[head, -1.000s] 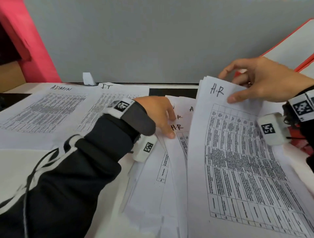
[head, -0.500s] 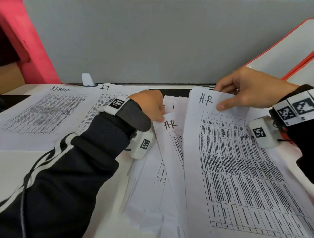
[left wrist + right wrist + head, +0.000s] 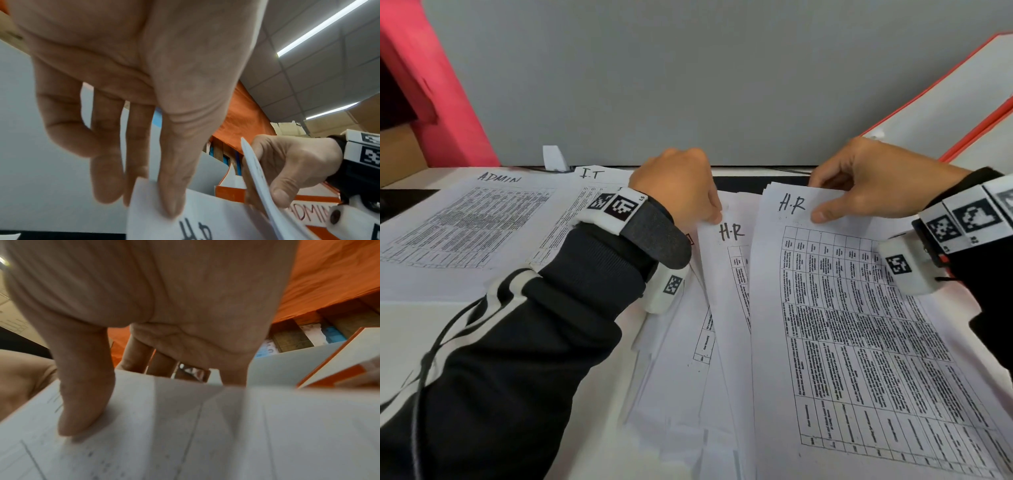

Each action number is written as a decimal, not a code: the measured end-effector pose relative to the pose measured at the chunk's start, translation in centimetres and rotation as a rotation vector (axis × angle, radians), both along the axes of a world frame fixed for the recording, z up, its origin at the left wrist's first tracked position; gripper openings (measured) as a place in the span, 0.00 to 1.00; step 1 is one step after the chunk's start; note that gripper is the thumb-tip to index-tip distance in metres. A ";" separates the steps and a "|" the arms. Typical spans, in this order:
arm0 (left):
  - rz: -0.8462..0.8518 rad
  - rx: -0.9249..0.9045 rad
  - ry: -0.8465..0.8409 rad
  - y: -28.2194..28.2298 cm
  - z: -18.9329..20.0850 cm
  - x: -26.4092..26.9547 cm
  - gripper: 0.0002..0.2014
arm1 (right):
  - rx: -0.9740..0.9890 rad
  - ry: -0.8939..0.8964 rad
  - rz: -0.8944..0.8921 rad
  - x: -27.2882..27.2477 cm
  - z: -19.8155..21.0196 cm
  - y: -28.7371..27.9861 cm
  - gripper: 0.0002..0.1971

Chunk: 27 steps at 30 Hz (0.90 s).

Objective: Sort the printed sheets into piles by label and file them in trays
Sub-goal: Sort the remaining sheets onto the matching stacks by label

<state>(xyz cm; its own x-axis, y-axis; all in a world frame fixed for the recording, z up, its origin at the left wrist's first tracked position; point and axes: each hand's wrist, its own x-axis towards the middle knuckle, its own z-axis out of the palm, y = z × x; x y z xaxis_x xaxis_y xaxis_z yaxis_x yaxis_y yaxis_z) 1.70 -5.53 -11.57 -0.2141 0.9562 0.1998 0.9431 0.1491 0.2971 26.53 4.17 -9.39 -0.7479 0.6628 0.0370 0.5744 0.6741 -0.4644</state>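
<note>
Fingers point(image 3: 714, 209) of the left hand point(image 3: 681, 186) have just pinched the next H.R sheet point(image 3: 729, 274) by its corner, lifting it off the tabletop heap toward the H.R stack point(image 3: 859, 325) the right hand point(image 3: 876, 181) grips; another match.

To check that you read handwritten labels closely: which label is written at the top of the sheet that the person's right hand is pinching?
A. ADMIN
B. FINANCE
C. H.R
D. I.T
C: in the head view the right hand pinches the top edge of a sheet with "H.R" handwritten beside the thumb; the ADMIN sheet and I.T sheet lie far left.
</note>
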 end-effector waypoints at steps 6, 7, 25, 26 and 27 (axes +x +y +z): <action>-0.187 0.069 -0.272 -0.8 1.3 1.1 0.05 | 0.080 0.076 0.065 -1.7 0.2 -1.6 0.10; -0.216 0.076 -0.316 -1.0 1.4 1.3 0.06 | 0.068 0.060 0.085 -2.0 0.0 -1.9 0.09; -0.064 -0.292 0.072 0.0 -0.7 0.8 0.20 | -0.028 0.075 0.048 0.2 0.7 -0.6 0.14; -0.051 -0.289 0.065 0.1 -0.7 0.5 0.19 | -0.024 0.067 0.042 0.1 0.7 -0.6 0.13; -0.050 -0.282 0.064 0.1 -0.5 0.4 0.19 | -0.021 0.064 0.039 0.1 0.7 -0.7 0.13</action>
<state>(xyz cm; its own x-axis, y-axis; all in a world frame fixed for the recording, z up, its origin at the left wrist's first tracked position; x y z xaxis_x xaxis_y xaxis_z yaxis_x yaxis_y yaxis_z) 2.09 -5.48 -12.12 -0.1606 0.9849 -0.0639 0.9670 0.1700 0.1898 26.60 3.51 -8.70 -0.7697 0.6343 0.0722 0.5165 0.6853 -0.5134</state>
